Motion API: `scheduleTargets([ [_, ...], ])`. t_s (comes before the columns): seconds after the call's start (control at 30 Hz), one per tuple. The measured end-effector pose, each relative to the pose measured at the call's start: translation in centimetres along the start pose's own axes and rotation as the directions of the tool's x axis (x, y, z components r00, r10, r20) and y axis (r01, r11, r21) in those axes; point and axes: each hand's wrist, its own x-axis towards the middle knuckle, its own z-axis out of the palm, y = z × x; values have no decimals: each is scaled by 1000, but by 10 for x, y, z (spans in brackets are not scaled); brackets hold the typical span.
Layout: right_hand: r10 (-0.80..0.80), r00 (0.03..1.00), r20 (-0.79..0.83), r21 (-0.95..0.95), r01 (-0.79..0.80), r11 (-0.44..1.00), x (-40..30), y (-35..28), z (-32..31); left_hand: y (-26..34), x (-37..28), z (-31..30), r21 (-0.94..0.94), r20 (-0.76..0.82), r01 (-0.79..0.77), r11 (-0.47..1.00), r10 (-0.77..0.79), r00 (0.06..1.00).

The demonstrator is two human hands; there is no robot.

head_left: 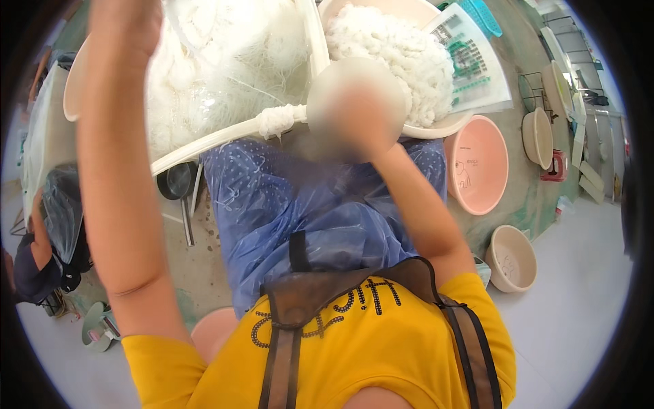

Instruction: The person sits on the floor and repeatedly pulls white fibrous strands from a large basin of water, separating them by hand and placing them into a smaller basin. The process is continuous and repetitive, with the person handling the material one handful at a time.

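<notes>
My left arm stretches over a large white tub (314, 36) to the top edge. Only the base of my left hand (135, 30) shows there; its fingers are out of view. Wet, fine white strands (245, 56) fill the tub, and a small clump of them (276, 121) lies over its near rim. My right hand (360, 115) is above my lap, between the tub and a pale basin (439, 125). A round blur covers it, so its fingers and anything in them are hidden. The basin holds a heap of fluffy white strands (393, 56).
A printed plastic sheet or bag (477, 66) lies over the basin's right side. Pink (480, 166) and beige (512, 258) basins stand at right. A dark long-handled ladle or pan (179, 181) lies below the tub. A blue translucent apron (317, 214) covers my legs. Another person (33, 268) sits at left.
</notes>
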Motion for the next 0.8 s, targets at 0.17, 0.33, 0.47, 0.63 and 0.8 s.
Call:
scheduleTargets([
  [0.17,54,988,148,6,-55,998,-2,-14,53,-81,-41,-5,182,203,368,912,-401,893],
  [0.33,-113,987,115,231,84,969,28,3,-35,-84,-66,-9,-137,378,596,791,-514,770],
  [0.47,6,994,113,886,-103,451,69,8,-115,-66,-59,-9,-354,402,665,657,-536,743],
  [0.63,-121,978,171,982,-158,108,115,1,-186,-42,-46,-16,-627,463,603,493,-386,798],
  [0.8,-297,952,-68,814,226,536,144,-27,-210,-39,-44,9,-862,290,471,187,-581,761],
])
